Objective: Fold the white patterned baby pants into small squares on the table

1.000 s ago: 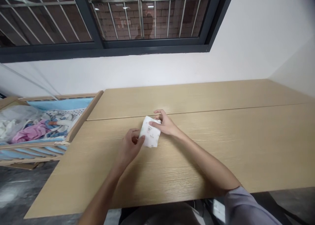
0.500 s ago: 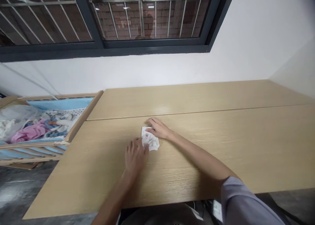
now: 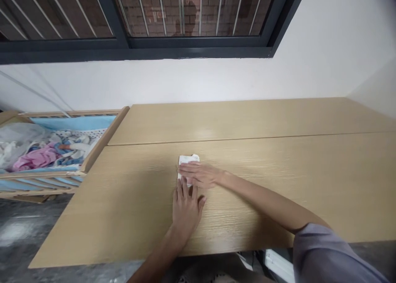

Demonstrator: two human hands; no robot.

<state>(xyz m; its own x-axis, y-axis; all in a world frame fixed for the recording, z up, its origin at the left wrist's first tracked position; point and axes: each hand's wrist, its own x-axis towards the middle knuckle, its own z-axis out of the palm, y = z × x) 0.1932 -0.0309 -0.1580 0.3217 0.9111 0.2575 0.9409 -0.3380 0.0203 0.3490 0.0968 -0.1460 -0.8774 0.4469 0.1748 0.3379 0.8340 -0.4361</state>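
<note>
A small white folded sheet with faint dark print lies flat on the wooden table; whether it is paper or thin cloth I cannot tell. Across its middle rests my right hand, flat and open, with the fingers stretched to the left and covering much of the print. My left hand lies palm down just in front, its fingers spread and pointing away from me. Those fingertips reach the sheet's near edge and come close to my right fingers. Neither hand is closed round anything.
To the left stands a wooden crib with blue lining, holding a pink cloth, other fabrics and a plastic bag. A seam runs along the tabletop. Behind are a white wall and a dark-framed window.
My right hand has moved from the sheet's top right corner down over its middle and flattened. My left hand has shifted right, fingers now straightened. The sheet looks flatter and straighter.
</note>
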